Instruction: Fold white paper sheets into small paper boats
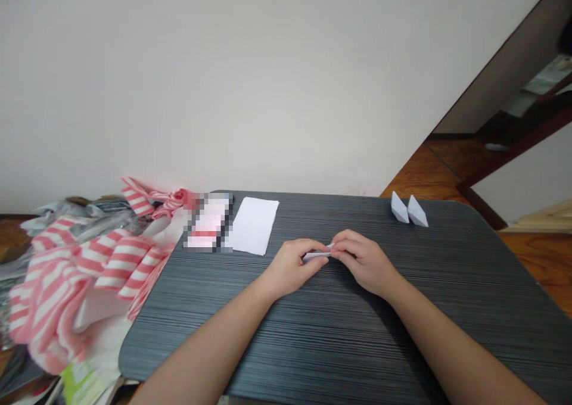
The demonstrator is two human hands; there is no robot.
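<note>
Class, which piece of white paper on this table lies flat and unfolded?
The rectangular sheet beside the blurred patch; the two paper boats off to the right stand upright, folded into shape.

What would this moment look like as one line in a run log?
left hand: pinches folded white paper | right hand: pinches same paper | on table: two paper boats, paper sheet

- Folded paper [315,255]: smooth, matt white sheet, creased sharp.
- Paper boats [409,210]: the same crisp, matt white paper.
- Paper sheet [253,225]: flat, smooth and matt white.
- Table [313,345]: dark grey laminate, finely ridged, with a low sheen.
- Striped cloth [84,274]: soft pink-and-white fabric, loosely creased.
- Plastic bags [75,214]: thin, crinkled and glossy.
- Floor [527,262]: polished wood with a warm shine.
- Wall [223,83]: smooth, matt paint.
</note>
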